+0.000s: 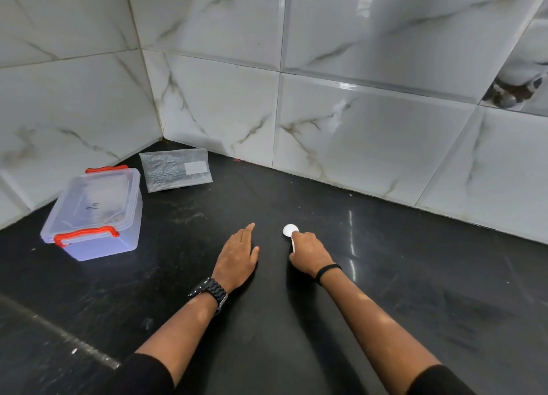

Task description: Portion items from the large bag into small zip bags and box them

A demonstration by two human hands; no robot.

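A clear plastic box (95, 213) with a closed lid and orange-red latches stands at the left on the black counter (385, 290). Behind it, near the wall corner, lies a flat clear plastic bag (175, 169) with a white label. My left hand (237, 255) rests flat on the counter, fingers together, holding nothing. To its right, my right hand (310, 252) is closed around the handle of a white spoon (290, 231), whose round bowl sticks out past the fingers toward the wall.
White marble-look tiled walls (355, 112) meet in a corner behind the counter. The counter's front edge runs along the lower left.
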